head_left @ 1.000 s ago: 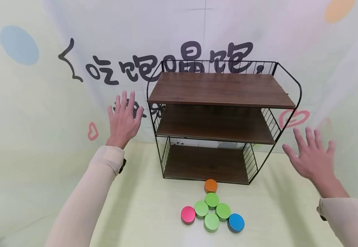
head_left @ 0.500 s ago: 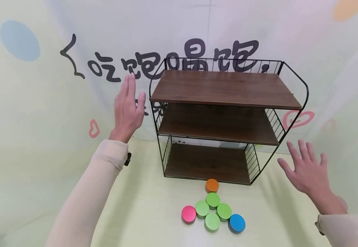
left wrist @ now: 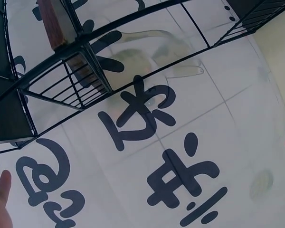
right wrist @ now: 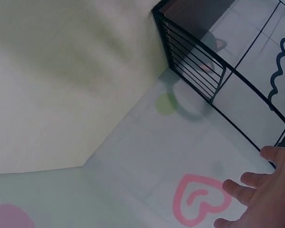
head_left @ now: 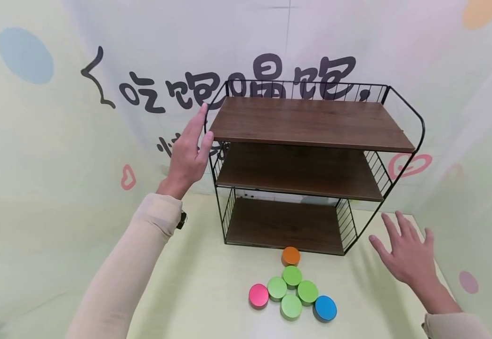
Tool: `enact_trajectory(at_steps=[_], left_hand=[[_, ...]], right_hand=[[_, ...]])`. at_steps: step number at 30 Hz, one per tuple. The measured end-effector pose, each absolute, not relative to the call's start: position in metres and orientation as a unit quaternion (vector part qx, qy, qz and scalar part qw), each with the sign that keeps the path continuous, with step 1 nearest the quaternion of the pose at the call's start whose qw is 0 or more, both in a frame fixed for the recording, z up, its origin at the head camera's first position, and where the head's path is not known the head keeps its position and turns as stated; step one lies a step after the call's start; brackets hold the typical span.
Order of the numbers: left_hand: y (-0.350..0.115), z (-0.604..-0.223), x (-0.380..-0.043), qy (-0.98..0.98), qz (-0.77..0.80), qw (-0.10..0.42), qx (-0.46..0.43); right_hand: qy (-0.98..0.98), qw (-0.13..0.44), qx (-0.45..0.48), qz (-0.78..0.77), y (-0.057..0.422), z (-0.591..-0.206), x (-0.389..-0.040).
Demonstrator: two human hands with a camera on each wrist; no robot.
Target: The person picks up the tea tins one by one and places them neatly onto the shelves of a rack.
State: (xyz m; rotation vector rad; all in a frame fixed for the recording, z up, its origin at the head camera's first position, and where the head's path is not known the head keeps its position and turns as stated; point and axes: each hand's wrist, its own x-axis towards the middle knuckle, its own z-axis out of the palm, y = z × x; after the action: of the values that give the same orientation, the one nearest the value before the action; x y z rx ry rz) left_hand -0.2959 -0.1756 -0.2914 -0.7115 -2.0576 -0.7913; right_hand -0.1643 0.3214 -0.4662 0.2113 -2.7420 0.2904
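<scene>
The three-tier rack [head_left: 298, 169] stands on the pale counter [head_left: 207, 292] between the two hands, its long axis running left to right across the person's front, so each hand has one end of it to its inner side. The left hand [head_left: 189, 157] is the nearer: it is raised at the rack's upper left end, level with the top shelf, and the rack lies directly to its right. The right hand [head_left: 413, 259] is lower and farther off, beside the lower right end, with a gap between it and the frame in the head view; from there the rack lies to its left and forward. The left hand has its fingers extended and its thumb held away from them, and grips nothing; its fingertips overlap the frame in the head view, so whether they touch it is hard to tell. The right hand's fingers are spread, with nothing in them. In front of the rack, away from both hands, sit an orange disc [head_left: 291, 255], four green discs [head_left: 291, 306], a pink disc [head_left: 258, 295] and a blue disc [head_left: 325, 308].
</scene>
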Motion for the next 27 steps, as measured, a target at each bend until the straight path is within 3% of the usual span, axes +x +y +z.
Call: enact_trajectory(at_steps=[27], left_hand=[[-0.158, -0.299, -0.297, -0.788, -0.360, 0.409, -0.287]], right_hand=[[-0.964, 0.203, 0.127, 0.115, 0.274, -0.518, -0.140]])
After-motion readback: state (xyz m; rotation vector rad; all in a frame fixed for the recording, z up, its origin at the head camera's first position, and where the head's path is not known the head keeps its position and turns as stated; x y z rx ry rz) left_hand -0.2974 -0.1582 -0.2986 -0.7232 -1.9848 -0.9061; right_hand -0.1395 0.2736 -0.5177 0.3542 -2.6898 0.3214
